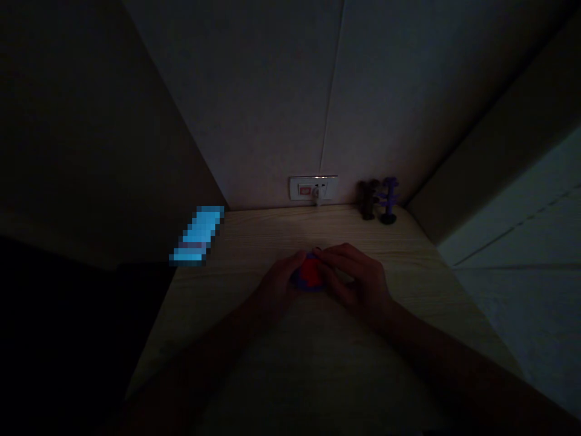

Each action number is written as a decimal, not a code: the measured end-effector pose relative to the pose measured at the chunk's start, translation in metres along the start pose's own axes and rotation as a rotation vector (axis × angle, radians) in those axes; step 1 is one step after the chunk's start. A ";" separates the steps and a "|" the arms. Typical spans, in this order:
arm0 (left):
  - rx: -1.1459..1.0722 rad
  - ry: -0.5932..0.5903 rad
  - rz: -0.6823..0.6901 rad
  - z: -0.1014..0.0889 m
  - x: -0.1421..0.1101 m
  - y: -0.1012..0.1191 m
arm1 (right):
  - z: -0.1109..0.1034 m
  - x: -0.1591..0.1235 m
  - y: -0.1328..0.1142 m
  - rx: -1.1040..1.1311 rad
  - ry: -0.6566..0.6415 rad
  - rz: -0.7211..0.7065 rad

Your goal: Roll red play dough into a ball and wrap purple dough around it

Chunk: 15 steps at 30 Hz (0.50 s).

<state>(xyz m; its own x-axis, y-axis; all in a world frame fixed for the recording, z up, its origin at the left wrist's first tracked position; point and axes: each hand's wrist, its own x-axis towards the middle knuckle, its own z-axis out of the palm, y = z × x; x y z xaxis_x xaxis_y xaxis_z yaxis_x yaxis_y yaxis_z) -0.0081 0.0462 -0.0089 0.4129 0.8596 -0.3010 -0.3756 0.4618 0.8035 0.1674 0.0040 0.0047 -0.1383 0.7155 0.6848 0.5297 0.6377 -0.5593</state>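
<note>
A small roundish object [311, 272], red in the middle with blue at its edge, is between my two hands over the wooden tabletop. Its exact kind is too dark to make out. My left hand [276, 284] curls around its left side, the thumb along the edge. From the right, my right hand [363, 278] grips it with bent fingers, the fingertips at its far edge and top. Those fingers hide part of the red surface.
At the back of the wooden table [263, 233] is a wall socket [313, 188] with a red switch and a plug. Two small figure-like stands, one dark [369, 200] and one purple [389, 200], are at the back right. A glowing blurred screen [198, 236] lies at the left edge.
</note>
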 end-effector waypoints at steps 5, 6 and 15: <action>-0.086 -0.188 -0.206 0.002 -0.005 0.004 | -0.004 0.000 0.006 -0.047 -0.078 -0.119; -0.086 -0.191 -0.202 0.003 -0.006 0.004 | -0.005 0.000 0.007 -0.059 -0.097 -0.138; -0.058 -0.219 -0.104 0.003 -0.005 0.001 | -0.004 0.005 0.004 -0.091 -0.091 -0.169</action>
<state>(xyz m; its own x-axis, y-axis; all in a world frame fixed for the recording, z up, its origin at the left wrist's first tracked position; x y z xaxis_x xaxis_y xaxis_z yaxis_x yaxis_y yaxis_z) -0.0082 0.0421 -0.0052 0.6193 0.7418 -0.2575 -0.3663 0.5630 0.7409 0.1722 0.0085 0.0080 -0.3043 0.6255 0.7184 0.5654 0.7256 -0.3923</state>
